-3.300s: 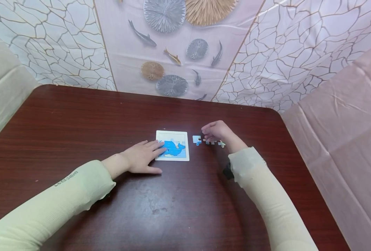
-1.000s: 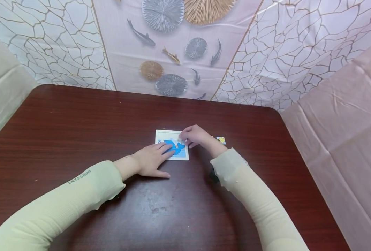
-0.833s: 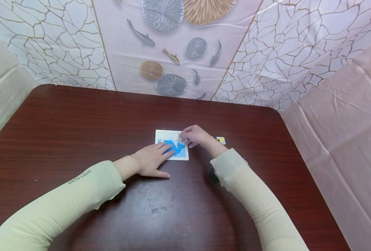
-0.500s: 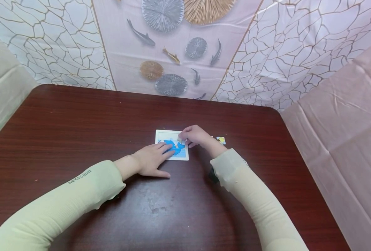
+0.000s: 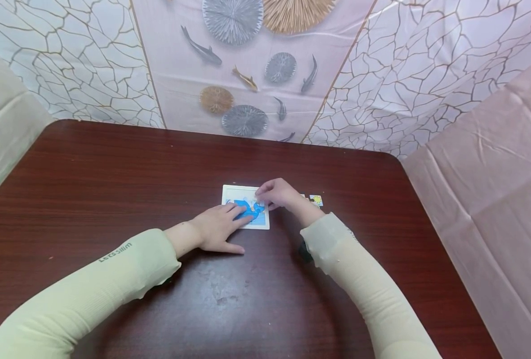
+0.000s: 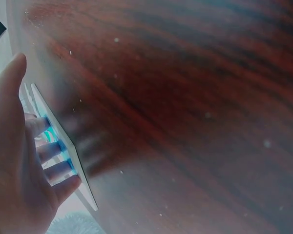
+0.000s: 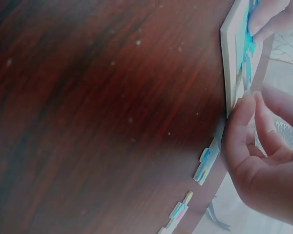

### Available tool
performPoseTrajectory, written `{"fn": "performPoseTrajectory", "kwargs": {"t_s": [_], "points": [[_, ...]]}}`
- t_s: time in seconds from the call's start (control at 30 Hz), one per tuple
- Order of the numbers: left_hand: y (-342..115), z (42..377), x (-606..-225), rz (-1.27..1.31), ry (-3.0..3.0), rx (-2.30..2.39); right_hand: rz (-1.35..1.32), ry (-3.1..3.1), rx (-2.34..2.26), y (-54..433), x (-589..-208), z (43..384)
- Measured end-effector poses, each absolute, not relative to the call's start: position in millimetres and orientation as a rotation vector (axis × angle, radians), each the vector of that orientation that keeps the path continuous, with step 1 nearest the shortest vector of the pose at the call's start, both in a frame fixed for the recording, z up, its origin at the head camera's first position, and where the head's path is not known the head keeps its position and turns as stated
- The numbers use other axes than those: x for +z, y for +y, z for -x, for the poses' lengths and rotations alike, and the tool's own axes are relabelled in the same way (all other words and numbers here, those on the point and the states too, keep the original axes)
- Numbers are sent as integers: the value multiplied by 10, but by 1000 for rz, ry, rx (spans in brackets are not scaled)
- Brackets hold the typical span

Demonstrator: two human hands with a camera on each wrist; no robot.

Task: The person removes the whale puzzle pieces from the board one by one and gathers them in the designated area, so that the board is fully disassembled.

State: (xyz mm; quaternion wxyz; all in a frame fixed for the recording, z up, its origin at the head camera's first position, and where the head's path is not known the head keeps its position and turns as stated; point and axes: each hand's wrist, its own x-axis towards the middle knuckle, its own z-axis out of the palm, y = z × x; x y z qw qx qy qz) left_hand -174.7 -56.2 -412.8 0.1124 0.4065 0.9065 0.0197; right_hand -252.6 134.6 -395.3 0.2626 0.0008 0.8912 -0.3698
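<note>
A white-framed jigsaw puzzle point(image 5: 240, 193) with a blue whale picture point(image 5: 253, 213) lies flat on the table; the upper part of its board shows pale. My left hand point(image 5: 216, 229) rests on the left side of the whale, fingers straight and spread, thumb out over the table. In the left wrist view its fingertips lie inside the frame edge point(image 6: 63, 136). At the puzzle's right edge, my right hand point(image 5: 280, 193) pinches a small pale puzzle piece point(image 5: 258, 201) between thumb and fingertips, right over the board. Most of that piece is hidden by the fingers.
Right of the puzzle lie loose pieces, one with a yellow sun point(image 5: 316, 200); the right forearm partly covers them. In the right wrist view, one loose piece point(image 7: 205, 163) lies near the frame. The dark brown table point(image 5: 135, 169) meets patterned cloth behind.
Since the oldest frame, my right hand has moved left from the loose pieces to the puzzle's right edge, and my left hand has slid slightly right. Over the last second both barely move.
</note>
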Motion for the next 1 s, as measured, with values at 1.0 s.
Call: {"fn": "performPoseTrajectory", "kwargs": {"t_s": [1.0], "points": [[-560, 1764, -4134, -1200, 2668, 56, -142, 2335, -1174, 1457, -3951, 2515]]}}
